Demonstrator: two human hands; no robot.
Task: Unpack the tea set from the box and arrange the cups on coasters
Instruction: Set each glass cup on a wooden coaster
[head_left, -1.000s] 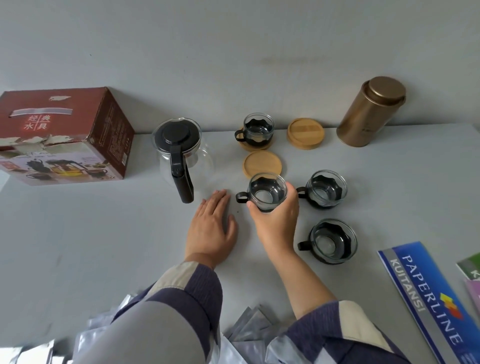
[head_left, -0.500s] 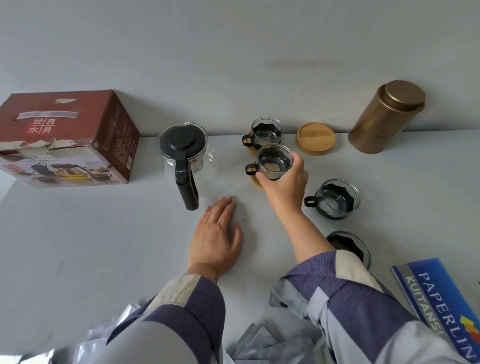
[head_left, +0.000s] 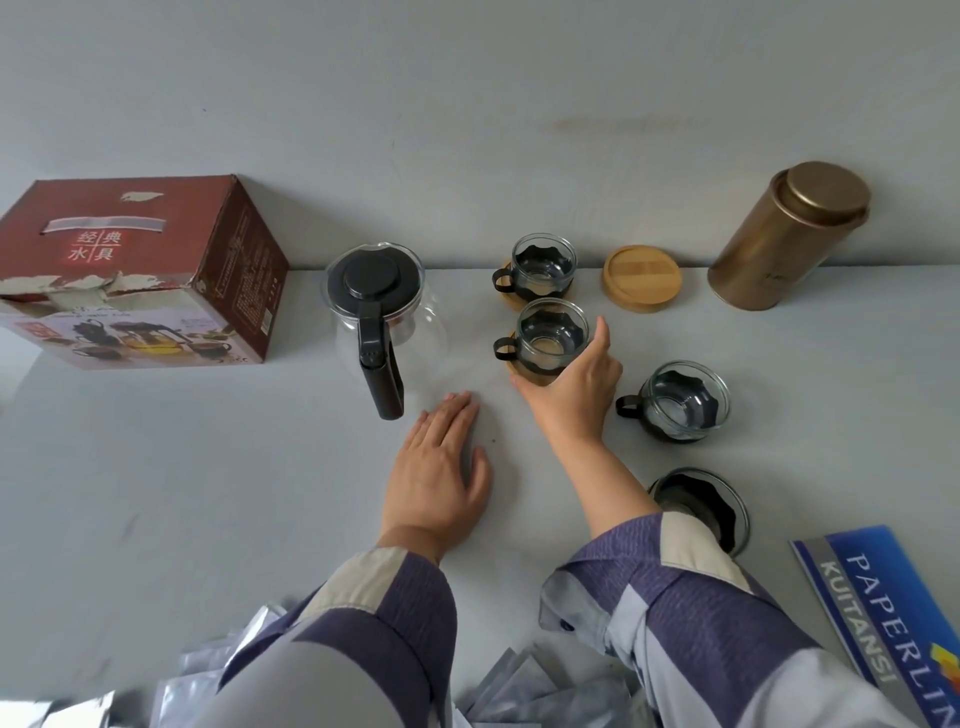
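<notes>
The red box (head_left: 140, 270) stands closed-looking on the table (head_left: 156, 493), well left of the glass teapot (head_left: 384, 312), so unpacking seems done (what remains inside cannot be seen); the teapot, lid on, looks empty. Right of the teapot, by the wall, one cup (head_left: 540, 265) sits on a coaster; just nearer than it, a second cup (head_left: 550, 338) rests on its own coaster (head_left: 535, 376), the right hand (head_left: 571, 389) curled round its far side and gripping it. Further right of the teapot a bare coaster (head_left: 641, 278) waits, beside a gold tin (head_left: 784, 239), lid shut; two cups are unplaced, a third cup (head_left: 680, 400) and a fourth cup (head_left: 701, 504) half hidden by the sleeve; only one spare coaster shows. The left hand (head_left: 441, 467) lies flat, fingers straight, just near the teapot's handle. All cups look empty.
</notes>
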